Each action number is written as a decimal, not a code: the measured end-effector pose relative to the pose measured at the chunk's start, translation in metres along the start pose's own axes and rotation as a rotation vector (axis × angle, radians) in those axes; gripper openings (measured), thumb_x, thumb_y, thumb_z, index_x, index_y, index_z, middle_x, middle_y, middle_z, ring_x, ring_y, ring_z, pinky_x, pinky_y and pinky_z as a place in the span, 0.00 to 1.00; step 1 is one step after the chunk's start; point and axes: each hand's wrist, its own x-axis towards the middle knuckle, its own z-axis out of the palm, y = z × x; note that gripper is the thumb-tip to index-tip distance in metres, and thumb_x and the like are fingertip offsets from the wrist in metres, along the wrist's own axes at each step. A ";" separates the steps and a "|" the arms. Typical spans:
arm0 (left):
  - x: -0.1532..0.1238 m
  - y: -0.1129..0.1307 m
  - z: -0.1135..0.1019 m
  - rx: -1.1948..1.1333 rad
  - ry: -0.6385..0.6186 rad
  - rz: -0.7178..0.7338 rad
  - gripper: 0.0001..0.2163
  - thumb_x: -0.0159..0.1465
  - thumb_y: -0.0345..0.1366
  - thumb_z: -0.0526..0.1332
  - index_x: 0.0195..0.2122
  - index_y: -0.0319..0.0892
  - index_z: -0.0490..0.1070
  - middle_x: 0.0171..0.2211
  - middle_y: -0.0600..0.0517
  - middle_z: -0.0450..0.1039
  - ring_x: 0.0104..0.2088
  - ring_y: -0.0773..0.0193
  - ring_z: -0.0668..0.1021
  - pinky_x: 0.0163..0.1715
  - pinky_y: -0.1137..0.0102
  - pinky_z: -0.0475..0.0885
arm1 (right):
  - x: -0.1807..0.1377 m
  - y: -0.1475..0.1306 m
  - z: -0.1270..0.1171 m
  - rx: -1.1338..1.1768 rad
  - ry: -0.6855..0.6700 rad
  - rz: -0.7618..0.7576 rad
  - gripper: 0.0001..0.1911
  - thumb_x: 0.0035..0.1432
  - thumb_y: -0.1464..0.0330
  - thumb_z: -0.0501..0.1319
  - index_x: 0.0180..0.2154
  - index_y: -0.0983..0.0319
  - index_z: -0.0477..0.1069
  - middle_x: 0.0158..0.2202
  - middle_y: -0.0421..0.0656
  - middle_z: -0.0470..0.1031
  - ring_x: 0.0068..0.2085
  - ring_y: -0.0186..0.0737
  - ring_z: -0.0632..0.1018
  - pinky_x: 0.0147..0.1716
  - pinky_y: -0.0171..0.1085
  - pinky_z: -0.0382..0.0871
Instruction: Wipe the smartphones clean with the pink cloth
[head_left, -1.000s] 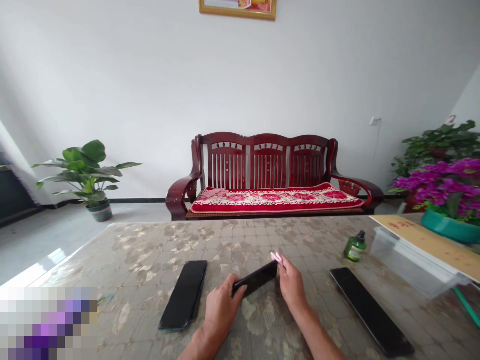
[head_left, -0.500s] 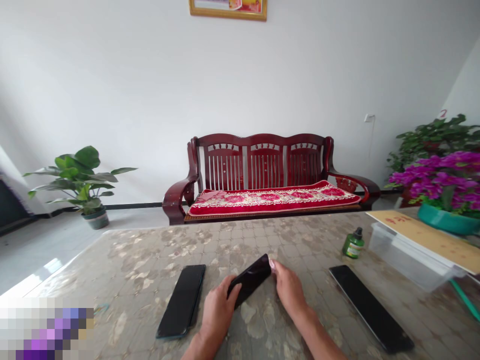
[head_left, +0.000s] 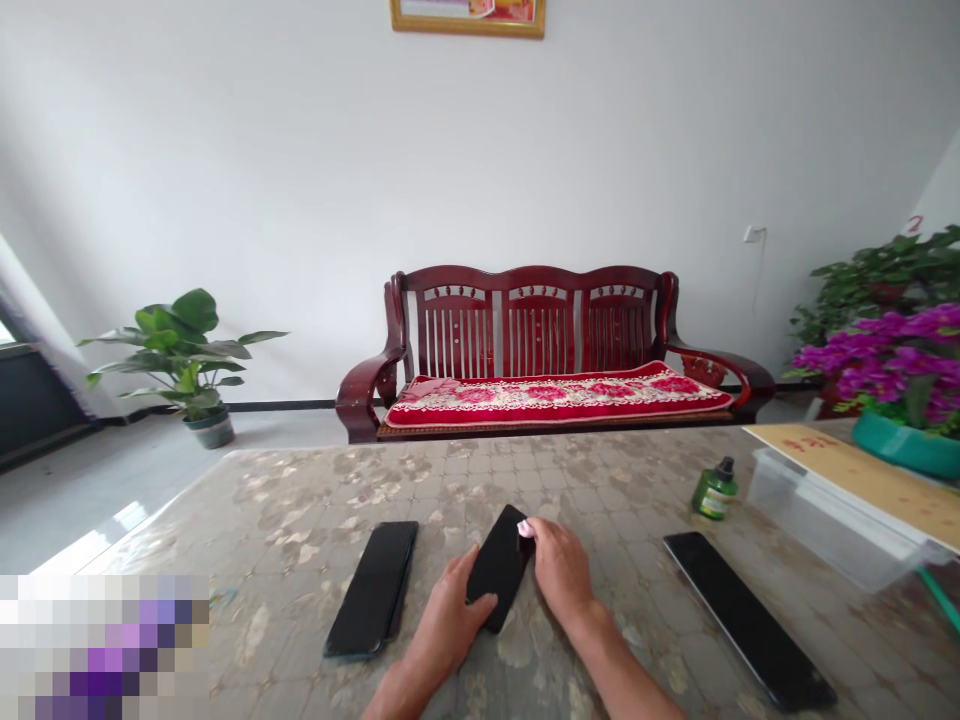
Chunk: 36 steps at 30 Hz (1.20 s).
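A black smartphone [head_left: 498,572] is tilted over the middle of the table, its dark screen facing me. My left hand [head_left: 448,615] grips its left, near side, with the thumb over the lower screen. In the fingertips of my right hand [head_left: 561,570] is a small pale pink wad [head_left: 526,528], pressed against the phone's upper right corner; I cannot tell what it is made of. Left of my hands lies a black phone [head_left: 373,590], apparently with another under it. A longer black device with a silver edge [head_left: 750,620] lies to the right.
The table [head_left: 300,500] has a patterned cover. A green bottle [head_left: 714,490] stands at the right, beside a clear plastic box [head_left: 806,515] with a tan board [head_left: 855,470] and a purple-flowered pot [head_left: 911,440] on it. Beyond the table are a red wooden bench [head_left: 536,320] and a potted plant [head_left: 187,360].
The held phone has turned so its screen shows more fully and its top leans less to the right. My right hand has brought the pink wad from the phone's edge onto its upper corner.
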 end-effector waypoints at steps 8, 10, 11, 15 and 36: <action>-0.016 0.019 -0.002 0.164 -0.337 0.072 0.37 0.49 0.25 0.61 0.63 0.41 0.60 0.53 0.45 0.68 0.52 0.53 0.72 0.53 0.68 0.65 | 0.000 0.000 -0.001 0.008 -0.088 -0.060 0.19 0.62 0.77 0.50 0.45 0.57 0.76 0.47 0.43 0.79 0.47 0.41 0.76 0.49 0.37 0.65; -0.019 0.024 -0.001 0.206 -0.360 0.051 0.38 0.49 0.24 0.62 0.64 0.39 0.57 0.54 0.43 0.66 0.51 0.53 0.73 0.53 0.68 0.65 | 0.000 0.000 0.000 0.006 -0.097 -0.069 0.19 0.63 0.77 0.49 0.46 0.58 0.75 0.48 0.44 0.78 0.48 0.41 0.76 0.49 0.37 0.65; -0.019 0.026 -0.001 0.225 -0.368 0.043 0.39 0.49 0.24 0.62 0.65 0.38 0.56 0.54 0.43 0.66 0.51 0.53 0.73 0.54 0.68 0.65 | 0.000 0.000 -0.001 0.005 -0.100 -0.073 0.19 0.63 0.77 0.49 0.46 0.58 0.75 0.48 0.44 0.78 0.48 0.41 0.76 0.49 0.37 0.65; -0.022 0.027 0.000 0.223 -0.359 0.068 0.36 0.50 0.24 0.61 0.63 0.38 0.60 0.54 0.42 0.66 0.50 0.53 0.74 0.54 0.68 0.65 | -0.001 0.000 -0.001 -0.001 -0.102 -0.092 0.18 0.64 0.76 0.49 0.46 0.59 0.75 0.48 0.44 0.77 0.48 0.42 0.76 0.49 0.38 0.66; -0.025 0.012 0.015 -0.218 0.310 0.168 0.21 0.57 0.28 0.56 0.52 0.44 0.70 0.41 0.49 0.79 0.36 0.60 0.79 0.39 0.67 0.74 | 0.016 0.025 0.009 1.049 0.079 0.528 0.22 0.52 0.51 0.62 0.41 0.60 0.77 0.40 0.45 0.81 0.43 0.48 0.80 0.44 0.42 0.72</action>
